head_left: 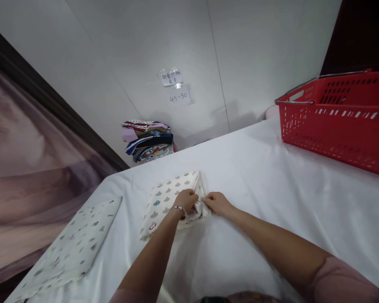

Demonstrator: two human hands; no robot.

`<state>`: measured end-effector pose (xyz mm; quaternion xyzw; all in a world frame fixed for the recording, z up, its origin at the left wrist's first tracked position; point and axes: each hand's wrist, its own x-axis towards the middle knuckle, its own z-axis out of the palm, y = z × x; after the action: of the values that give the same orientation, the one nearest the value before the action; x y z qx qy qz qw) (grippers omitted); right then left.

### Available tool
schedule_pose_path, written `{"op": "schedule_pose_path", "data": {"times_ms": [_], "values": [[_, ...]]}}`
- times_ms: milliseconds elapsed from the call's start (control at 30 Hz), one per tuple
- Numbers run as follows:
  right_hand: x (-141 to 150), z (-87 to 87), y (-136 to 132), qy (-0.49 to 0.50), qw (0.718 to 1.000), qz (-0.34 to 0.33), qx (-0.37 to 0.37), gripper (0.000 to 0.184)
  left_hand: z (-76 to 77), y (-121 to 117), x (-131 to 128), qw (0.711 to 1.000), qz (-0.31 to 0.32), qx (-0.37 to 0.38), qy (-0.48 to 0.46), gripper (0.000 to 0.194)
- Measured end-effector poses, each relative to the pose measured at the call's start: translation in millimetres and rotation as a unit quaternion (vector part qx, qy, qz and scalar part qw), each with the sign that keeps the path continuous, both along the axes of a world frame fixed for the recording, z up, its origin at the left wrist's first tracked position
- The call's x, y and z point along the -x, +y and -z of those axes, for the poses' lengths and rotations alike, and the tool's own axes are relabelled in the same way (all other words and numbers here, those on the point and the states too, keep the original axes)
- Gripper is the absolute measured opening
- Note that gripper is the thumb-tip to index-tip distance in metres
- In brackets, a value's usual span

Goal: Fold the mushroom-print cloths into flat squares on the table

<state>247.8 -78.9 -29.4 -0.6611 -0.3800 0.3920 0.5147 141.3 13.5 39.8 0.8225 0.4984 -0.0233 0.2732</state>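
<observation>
A folded cream cloth [166, 198] printed with small grey, blue and red motifs lies flat on the white-covered table [240, 168]. My left hand [186, 200], with a bracelet at the wrist, is closed on the bunched right edge of this cloth. Just to its right, my right hand [218, 203] pinches the same gathered edge between its fingers. The fabric between the two hands is crumpled, and the fingertips are partly hidden in it. Off to the left lies a second folded white cloth [78, 240] with a scattered print.
A red plastic basket [334, 126] with a metal handle stands at the right. Beyond the table's far edge is a stack of folded clothes [150, 141] against the white wall [255, 50], which carries paper labels [178, 94]. A pinkish curtain [34, 168] hangs at the left.
</observation>
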Motion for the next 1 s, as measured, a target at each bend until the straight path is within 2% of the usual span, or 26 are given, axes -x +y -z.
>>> {"op": "schedule_pose_path", "data": {"times_ms": [133,400,733,900,1000], "values": [[4.8,-1.8,4.5,-0.007,1.000,0.004,0.004,0.024,-0.6,-1.3,-1.3,0.999,0.012,-0.036,0.005,0.009],[-1.9,-5.9,2.2,0.061,0.997,0.021,-0.047,0.015,-6.1,-2.7,-0.7,0.994,0.029,-0.101,0.025,0.012],[4.6,-4.8,0.1,0.122,0.989,0.008,-0.082,0.013,-10.5,-7.0,-5.0,0.989,0.058,-0.119,0.062,0.013],[7.1,-5.6,0.8,0.149,0.984,0.005,-0.093,0.008,-13.2,-4.1,-9.4,0.989,0.073,-0.098,0.086,0.015],[5.4,-7.4,0.0,0.168,0.981,0.019,-0.093,0.012,-14.6,-1.2,-8.5,0.990,0.076,-0.086,0.088,0.016]]}}
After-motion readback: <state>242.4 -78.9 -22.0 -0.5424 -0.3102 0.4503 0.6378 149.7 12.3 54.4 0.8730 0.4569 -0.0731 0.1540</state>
